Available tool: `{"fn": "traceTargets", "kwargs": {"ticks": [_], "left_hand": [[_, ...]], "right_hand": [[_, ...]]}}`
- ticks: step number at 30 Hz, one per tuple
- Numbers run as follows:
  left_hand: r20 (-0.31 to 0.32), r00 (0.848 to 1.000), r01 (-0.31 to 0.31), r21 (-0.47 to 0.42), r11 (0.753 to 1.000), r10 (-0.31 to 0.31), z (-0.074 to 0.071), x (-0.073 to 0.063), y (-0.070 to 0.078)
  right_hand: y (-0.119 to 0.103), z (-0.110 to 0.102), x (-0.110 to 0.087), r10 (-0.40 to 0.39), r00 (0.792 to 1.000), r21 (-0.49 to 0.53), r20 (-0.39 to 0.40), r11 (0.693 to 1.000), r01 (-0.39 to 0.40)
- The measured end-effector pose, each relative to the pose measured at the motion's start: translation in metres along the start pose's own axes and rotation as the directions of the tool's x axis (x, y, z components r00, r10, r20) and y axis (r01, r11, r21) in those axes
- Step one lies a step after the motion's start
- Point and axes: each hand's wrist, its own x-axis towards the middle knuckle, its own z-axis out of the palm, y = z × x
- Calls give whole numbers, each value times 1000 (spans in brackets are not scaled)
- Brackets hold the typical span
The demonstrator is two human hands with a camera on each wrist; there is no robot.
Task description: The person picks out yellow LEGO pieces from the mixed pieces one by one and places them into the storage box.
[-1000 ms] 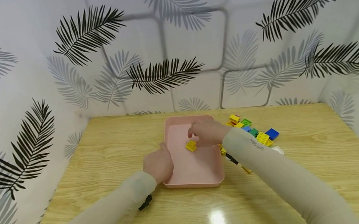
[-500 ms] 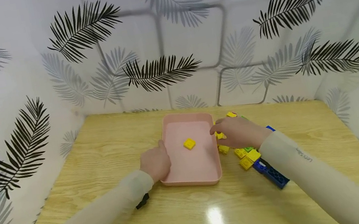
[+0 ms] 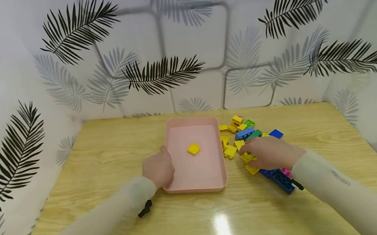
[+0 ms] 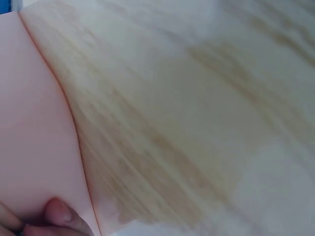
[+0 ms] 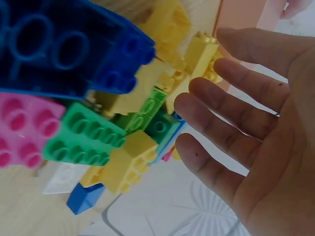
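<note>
A pink tray lies on the table with one yellow brick inside it. My left hand grips the tray's left wall. In the left wrist view, fingertips show against the pink wall, and the rest of that hand is mostly out of frame. Over the pile of toy bricks right of the tray hovers my right hand. Its fingers are spread and nearly straight in the right wrist view, the palm holding nothing. Near its fingertips are yellow bricks and a green brick.
A long dark blue brick and a pink brick lie at the pile's near side. Farther back are a blue brick and a small blue one. A patterned wall stands behind the wooden table.
My right hand has moved from above the tray rightward to the brick pile, leaving the yellow brick in the tray. The left hand stays on the tray's wall.
</note>
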Motion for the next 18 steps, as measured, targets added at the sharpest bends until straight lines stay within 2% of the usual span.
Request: {"fn": "traceTargets", "kwargs": {"ticks": [4,14,18], "left_hand": [[17,1000,18,-23,1000,-18,-1,0,0],[-5,1000,13,-34,999,-13,1,-1,-2],[-6,1000,6,-44,999,-7,1,-2,-2]], "right_hand": [[2,8,-7,2,1000,-6,8,1000,-2],[8,23,-12,-114,992,-48,-50,993,112],[10,27,-10,-111,992,-62,-59,992,107]]}}
